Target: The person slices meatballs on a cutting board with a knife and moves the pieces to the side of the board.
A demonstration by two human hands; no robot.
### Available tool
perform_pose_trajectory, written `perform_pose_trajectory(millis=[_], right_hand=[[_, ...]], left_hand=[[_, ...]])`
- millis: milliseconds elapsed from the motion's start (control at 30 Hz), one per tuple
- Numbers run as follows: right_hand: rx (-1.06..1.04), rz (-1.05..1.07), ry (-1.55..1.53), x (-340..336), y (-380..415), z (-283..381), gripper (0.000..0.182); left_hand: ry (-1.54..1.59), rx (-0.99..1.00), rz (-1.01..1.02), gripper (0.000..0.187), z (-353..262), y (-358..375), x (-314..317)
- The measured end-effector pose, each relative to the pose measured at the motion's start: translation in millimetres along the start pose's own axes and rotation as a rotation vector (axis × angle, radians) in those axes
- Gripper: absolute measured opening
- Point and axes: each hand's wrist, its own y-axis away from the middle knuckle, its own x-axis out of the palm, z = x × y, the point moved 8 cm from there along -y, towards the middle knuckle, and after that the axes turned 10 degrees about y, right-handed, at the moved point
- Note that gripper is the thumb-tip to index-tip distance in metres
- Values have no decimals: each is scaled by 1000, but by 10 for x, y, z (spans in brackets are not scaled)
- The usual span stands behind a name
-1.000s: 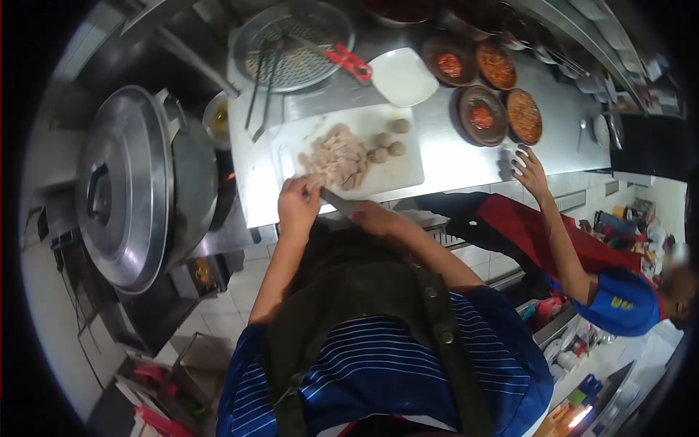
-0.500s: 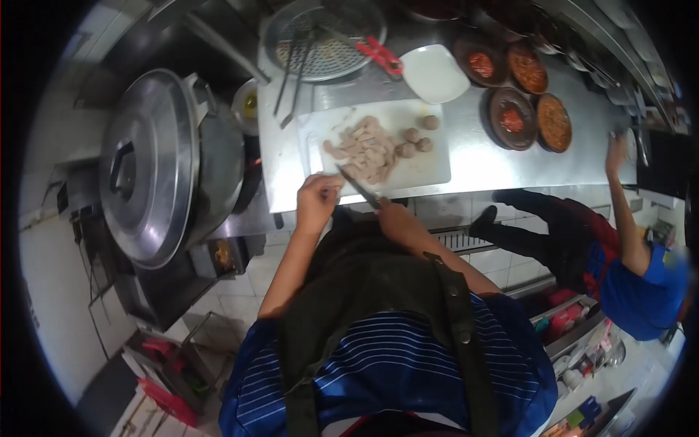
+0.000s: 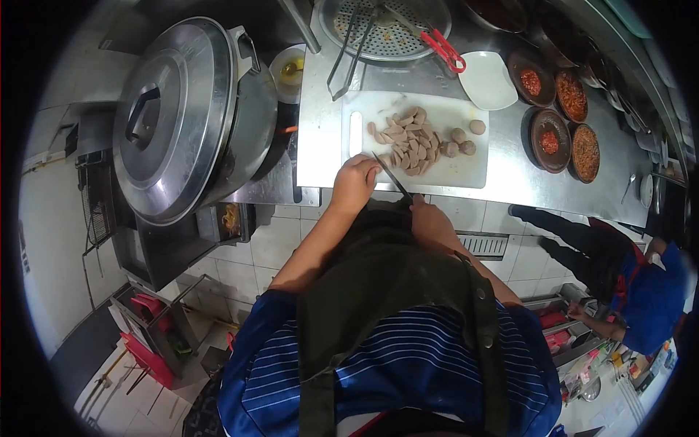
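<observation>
My right hand (image 3: 431,217) grips a kitchen knife (image 3: 394,175) by its handle, the blade slanting up and left toward my other hand. The fingers of my left hand (image 3: 354,183) are curled closed at the front edge of the white cutting board (image 3: 466,172). A brownish piece of meatball shows at their tips beside the blade, mostly hidden. Just beyond lies a heap of sliced meatballs (image 3: 415,142). Several whole meatballs (image 3: 458,135) sit to its right on the board.
A big lidded pot (image 3: 175,116) stands at left, near a bowl of yellow liquid (image 3: 288,79). Behind the board are a perforated pan (image 3: 393,40), red-handled tongs (image 3: 444,51) and a white plate (image 3: 488,80). Brown dishes of red sauce (image 3: 551,140) stand right. Another person (image 3: 648,291) is at far right.
The camera view has shifted, so the board and pot appear farther right. The knife and both hands stay close together at the board's edge. The other person's arm has left the counter and reaches lower.
</observation>
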Motion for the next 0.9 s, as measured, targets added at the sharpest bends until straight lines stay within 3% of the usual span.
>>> perform_pose_trajectory(millis=[133, 200, 400, 633, 733, 800, 833, 900], right_hand=[[33, 17, 22, 154, -77, -42, 19], [-48, -89, 77, 136, -177, 10, 24], [-40, -40, 131, 55, -232, 124, 23], [-184, -68, -55, 211, -491, -151, 22], [-377, 37, -115, 180, -363, -229, 25], [-8, 509, -364, 197, -90, -343, 26], [-14, 513, -357, 271, -75, -420, 26], [-309, 105, -111, 146, -98, -371, 26]], left_hand=[[-35, -27, 10, 10, 19, -22, -12], [-52, -1, -11, 10, 22, -59, -14], [57, -31, -44, 7, 88, -62, -59], [77, -5, -84, 10, 173, -19, -65], [104, -99, -119, 12, 200, -3, -83], [120, -126, -140, 11, 233, 30, -83], [118, -128, -149, 11, 258, 34, -80], [169, -62, -157, 11, 257, 42, -84]])
